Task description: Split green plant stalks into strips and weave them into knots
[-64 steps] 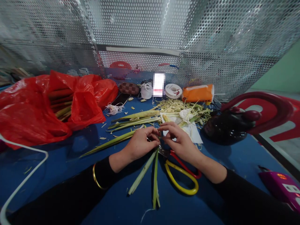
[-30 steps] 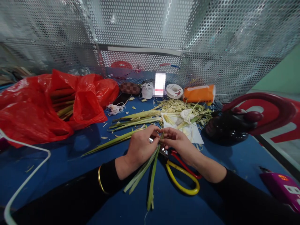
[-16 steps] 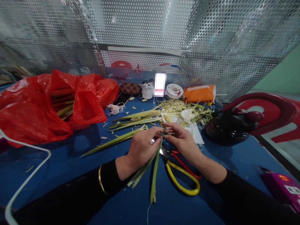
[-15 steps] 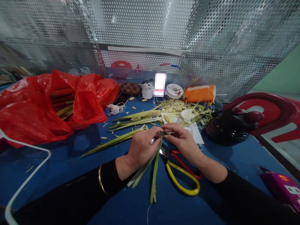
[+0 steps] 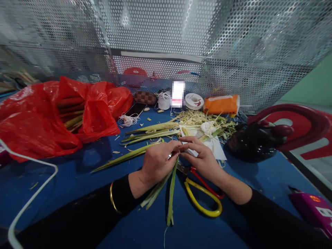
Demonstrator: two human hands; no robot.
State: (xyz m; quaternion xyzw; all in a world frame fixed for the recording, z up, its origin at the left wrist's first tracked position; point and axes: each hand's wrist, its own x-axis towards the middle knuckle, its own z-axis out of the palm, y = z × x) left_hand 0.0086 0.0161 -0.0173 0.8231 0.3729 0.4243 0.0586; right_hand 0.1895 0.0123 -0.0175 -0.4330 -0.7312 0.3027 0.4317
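Note:
My left hand (image 5: 158, 160) is closed in a pinch on the upper end of a long green leaf strip (image 5: 171, 197), which hangs toward me over the table. Fingertips of my right hand (image 5: 201, 155) meet those of the left at the same end, pinched together; the exact grip between them is hidden. Paler leaf strips (image 5: 157, 193) lie beneath my left hand. Scissors with one yellow and one red handle (image 5: 203, 200) rest just under my right hand, blades partly hidden. A thin thread (image 5: 164, 238) trails from the strip's lower end.
At left sits a red plastic bag (image 5: 98, 117) holding long stalks. Green stalks (image 5: 121, 159), a heap of shreds (image 5: 220, 124) and white paper (image 5: 219, 148) lie beyond my hands. A dark pot-like object (image 5: 251, 145) stands right, a purple box (image 5: 311, 211) nearer. A white cable (image 5: 33, 197) curves at left.
My right hand's fingers have shifted slightly, the fingertips now closer against the left hand at the leaf strip's end. The scissors and other items stay put; the view moves slightly.

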